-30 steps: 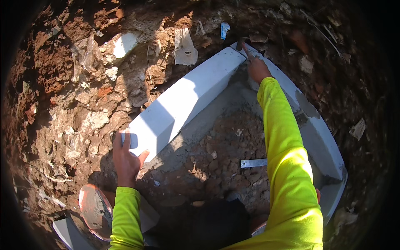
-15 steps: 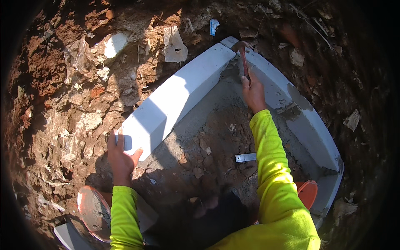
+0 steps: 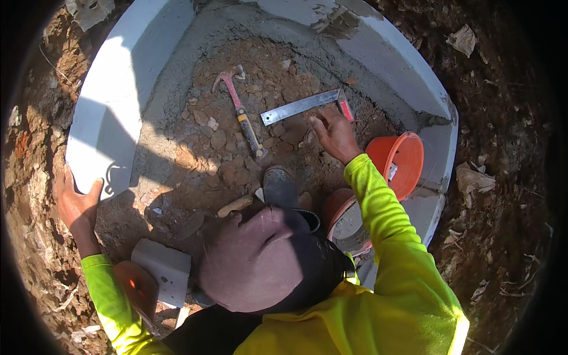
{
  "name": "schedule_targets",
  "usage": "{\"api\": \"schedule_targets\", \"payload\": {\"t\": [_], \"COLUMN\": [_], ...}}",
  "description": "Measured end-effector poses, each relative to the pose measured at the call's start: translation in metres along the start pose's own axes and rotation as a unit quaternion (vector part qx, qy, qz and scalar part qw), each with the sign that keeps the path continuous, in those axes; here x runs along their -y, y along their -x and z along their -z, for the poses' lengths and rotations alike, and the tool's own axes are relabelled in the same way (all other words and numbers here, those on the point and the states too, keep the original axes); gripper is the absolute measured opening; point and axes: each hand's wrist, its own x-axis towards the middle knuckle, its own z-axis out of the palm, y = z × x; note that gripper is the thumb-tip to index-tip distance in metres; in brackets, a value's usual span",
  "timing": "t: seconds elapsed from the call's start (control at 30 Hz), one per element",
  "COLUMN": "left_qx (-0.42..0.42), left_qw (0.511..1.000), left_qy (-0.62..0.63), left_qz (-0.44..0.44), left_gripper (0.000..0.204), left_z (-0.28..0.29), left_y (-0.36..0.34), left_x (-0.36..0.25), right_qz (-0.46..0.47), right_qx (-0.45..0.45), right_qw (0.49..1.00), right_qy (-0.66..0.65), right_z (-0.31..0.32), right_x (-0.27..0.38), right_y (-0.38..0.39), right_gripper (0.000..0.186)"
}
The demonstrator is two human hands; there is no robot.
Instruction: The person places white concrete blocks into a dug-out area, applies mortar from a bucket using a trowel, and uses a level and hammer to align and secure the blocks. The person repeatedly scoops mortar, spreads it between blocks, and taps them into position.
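My left hand (image 3: 78,202) grips the near end of a long white kerb-like block (image 3: 103,112) at the left, its thumb on the end face and its fingers along the outer edge. Over the ground at right of centre is my right hand (image 3: 337,135), thumb apart from bent fingers. It is close to a metal try square (image 3: 300,107) with a red-marked handle; whether the fingertips touch it is unclear. A claw hammer (image 3: 239,110) with a red neck and a black-and-yellow grip lies on the soil left of the square, out of my hands.
Pale blocks (image 3: 390,59) bedded in grey mortar (image 3: 236,19) curve along the far and right sides. Two orange buckets stand right, one upper (image 3: 408,163) and one lower (image 3: 338,208). A loose block (image 3: 164,269) lies lower left. My boot (image 3: 279,188) rests on rubble.
The hammer has left my right hand and lies on the soil. That hand has come back to the try square. My left hand stays at the block's end; the view has shifted and turned.
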Motion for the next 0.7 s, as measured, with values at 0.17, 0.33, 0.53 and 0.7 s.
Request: {"api": "schedule_targets", "payload": {"t": [0.17,0.33,0.53,0.7], "left_qx": [-0.022,0.04,0.104,0.18], "left_qw": [0.998,0.998,0.981,0.949], "left_qy": [0.018,0.036,0.129,0.187], "left_qz": [-0.053,0.01,0.099,0.179], "left_gripper": [0.079,0.064,0.061,0.06], "left_z": [-0.003,0.027,0.017,-0.002], "left_y": [0.007,0.007,0.012,0.016], "left_x": [0.008,-0.024,-0.006,0.016], "right_qz": [-0.088,-0.075,0.303,0.36], "right_qx": [0.078,0.074,0.368,0.487], "right_qw": [0.991,0.99,0.877,0.78], "right_qy": [0.064,-0.096,-0.058,0.156], "right_z": [0.066,0.01,-0.121,-0.203], "right_x": [-0.019,0.035,0.113,0.09], "right_y": [0.081,0.105,0.055,0.067], "right_gripper": [0.017,0.012,0.037,0.04]}}
